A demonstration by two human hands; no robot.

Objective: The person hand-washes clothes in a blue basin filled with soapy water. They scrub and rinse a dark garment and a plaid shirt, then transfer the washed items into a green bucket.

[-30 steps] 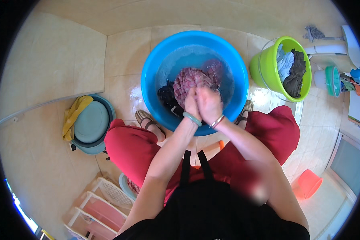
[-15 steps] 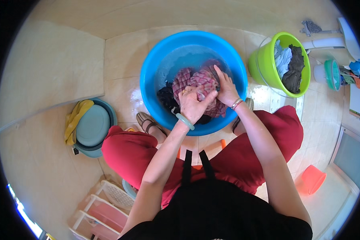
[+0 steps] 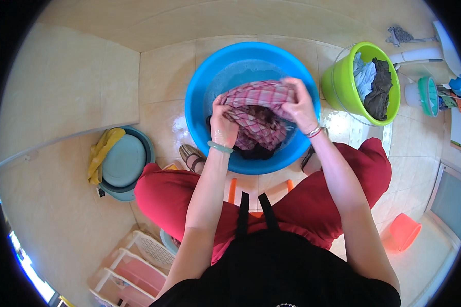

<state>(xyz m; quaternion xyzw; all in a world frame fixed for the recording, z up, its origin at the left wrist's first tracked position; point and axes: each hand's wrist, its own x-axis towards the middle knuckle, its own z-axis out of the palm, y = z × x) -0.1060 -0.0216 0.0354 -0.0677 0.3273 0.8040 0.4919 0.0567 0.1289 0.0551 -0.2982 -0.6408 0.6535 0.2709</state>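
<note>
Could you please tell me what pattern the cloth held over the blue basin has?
The cloth is checked in pink, dark red and white; the head view shows it.

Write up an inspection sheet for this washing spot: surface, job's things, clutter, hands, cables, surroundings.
Surface: beige tiled floor, wet patch beside the basin.
Job's things: blue basin with water; checked cloth lifted above it, dark clothes underneath.
Clutter: green bucket of clothes; teal basin with a yellow cloth; orange tub; white rack.
Hands: left hand and right hand both grip the checked cloth.
Cables: nothing seen.
Surroundings: white fixture at the upper right.
</note>
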